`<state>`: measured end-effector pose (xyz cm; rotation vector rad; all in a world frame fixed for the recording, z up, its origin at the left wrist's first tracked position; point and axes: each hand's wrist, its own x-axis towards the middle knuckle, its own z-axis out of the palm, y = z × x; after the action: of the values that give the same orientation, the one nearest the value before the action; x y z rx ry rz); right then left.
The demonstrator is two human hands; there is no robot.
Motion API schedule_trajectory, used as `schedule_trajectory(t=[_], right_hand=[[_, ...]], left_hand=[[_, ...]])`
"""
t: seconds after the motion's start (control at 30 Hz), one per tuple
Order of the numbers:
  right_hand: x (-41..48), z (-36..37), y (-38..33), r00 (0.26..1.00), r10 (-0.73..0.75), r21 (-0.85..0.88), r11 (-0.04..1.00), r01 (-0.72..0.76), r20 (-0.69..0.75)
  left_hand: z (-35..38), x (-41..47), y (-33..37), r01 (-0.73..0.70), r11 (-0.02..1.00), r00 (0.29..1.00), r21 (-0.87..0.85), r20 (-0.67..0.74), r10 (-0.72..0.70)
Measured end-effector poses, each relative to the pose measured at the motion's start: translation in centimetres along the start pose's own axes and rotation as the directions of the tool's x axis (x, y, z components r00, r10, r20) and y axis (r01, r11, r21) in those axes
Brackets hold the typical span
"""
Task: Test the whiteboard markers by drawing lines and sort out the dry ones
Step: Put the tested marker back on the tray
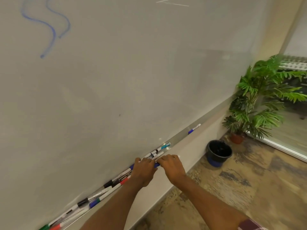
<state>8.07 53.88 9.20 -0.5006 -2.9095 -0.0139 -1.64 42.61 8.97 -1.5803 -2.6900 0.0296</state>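
A large whiteboard [132, 72] fills most of the view, with two wavy blue lines [49, 29] at its upper left. Its tray [176, 136] runs from lower left to upper right and holds several markers [106, 190] with black, blue, green and red caps. My left hand [143, 171] and my right hand [172, 166] meet over the tray, both gripping one blue marker [156, 165], only a short piece of which shows between them. A single blue-capped marker [194, 128] lies alone farther right on the tray.
A black bin [219, 152] with a blue base stands on the patterned floor below the tray's right end. A potted green plant [259, 100] stands in the corner beside a glass door [292, 130]. Faint white marks [172, 2] show at the board's top.
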Motion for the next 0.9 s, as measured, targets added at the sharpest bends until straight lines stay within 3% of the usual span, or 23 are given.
schedule_trajectory(t=[0.2,0.5,0.9], right_hand=[[5.0,2.4,9.7,0.998,-0.01,0.062,0.998,0.014,-0.059],[14.0,6.0,21.5,1.0,-0.024,0.061,0.998,0.024,-0.011],[19.6,10.9,26.7,0.992,-0.015,0.146,0.989,-0.004,0.129]], left_hand=[[1.1,10.2,4.0,0.053,0.995,0.998,-0.083,0.04,-0.05],[4.0,23.8,7.6,0.138,0.968,0.987,-0.208,0.113,-0.116],[7.8,30.0,9.0,0.174,0.911,0.983,-0.374,0.121,-0.138]])
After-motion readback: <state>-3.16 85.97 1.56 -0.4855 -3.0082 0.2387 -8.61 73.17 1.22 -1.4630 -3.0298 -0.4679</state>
